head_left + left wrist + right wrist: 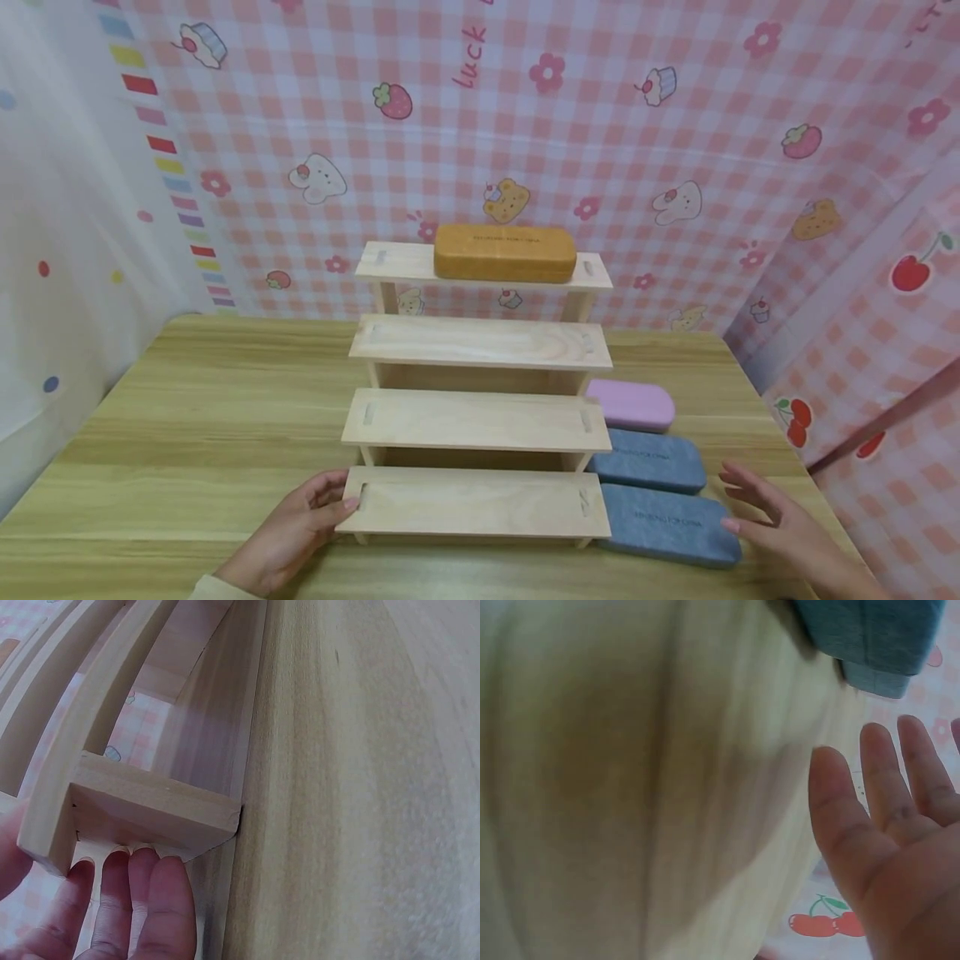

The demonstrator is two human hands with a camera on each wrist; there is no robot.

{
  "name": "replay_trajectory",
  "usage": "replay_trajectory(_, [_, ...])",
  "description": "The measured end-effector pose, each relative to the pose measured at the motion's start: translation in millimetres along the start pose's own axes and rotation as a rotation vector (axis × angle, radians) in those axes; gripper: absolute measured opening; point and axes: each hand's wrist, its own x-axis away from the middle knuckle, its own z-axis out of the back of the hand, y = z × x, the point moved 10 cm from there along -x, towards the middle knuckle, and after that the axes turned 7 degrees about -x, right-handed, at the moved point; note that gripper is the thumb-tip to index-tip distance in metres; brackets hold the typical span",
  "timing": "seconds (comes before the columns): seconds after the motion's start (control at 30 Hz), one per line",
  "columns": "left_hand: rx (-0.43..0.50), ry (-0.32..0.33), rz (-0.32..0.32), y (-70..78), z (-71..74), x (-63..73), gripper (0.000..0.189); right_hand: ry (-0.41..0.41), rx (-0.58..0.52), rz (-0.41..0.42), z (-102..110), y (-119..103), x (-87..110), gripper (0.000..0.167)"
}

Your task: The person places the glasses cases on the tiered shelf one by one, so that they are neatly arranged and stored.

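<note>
A pale wooden stepped rack point(474, 502) with several tiers stands mid-table in the head view. My left hand point(288, 527) holds the left end of its lowest board, thumb on top. In the left wrist view, the fingertips point(166, 892) reach below the board, at the rack's side panel point(154, 817). My right hand point(783, 529) hovers with relaxed fingers just right of the front blue glasses case point(671, 525), holding nothing. Behind that lies a second blue glasses case point(656, 460), then a pink case point(636, 405); the rack hides their left ends.
An orange glasses case point(504, 253) lies on the rack's top board. Wood-grain table point(202, 433) extends to both sides of the rack. A pink checked cloth point(465, 158) hangs behind the table and another cloth point(900, 367) hangs along its right edge.
</note>
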Motion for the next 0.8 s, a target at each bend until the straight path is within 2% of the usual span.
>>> replay_trajectory(0.1, [0.004, -0.002, -0.002, -0.1, -0.1, -0.4, 0.063, -0.025, 0.018, -0.010, -4, 3, 1.9, 0.073])
replay_trajectory(0.33, [0.009, -0.001, -0.003, -1.9, 0.2, -1.3, 0.063, -0.111, 0.043, -0.117, -12, 14, 3.3, 0.081])
replay_trajectory(0.5, [0.010, -0.010, -0.003, -1.5, 0.0, -1.7, 0.063, -0.148, 0.017, -0.135, -18, 19, 3.7, 0.083])
replay_trajectory(0.8, [0.009, -0.009, -0.003, -0.4, 0.1, -1.4, 0.064, -0.148, 0.031, -0.174, -27, 26, 2.8, 0.092])
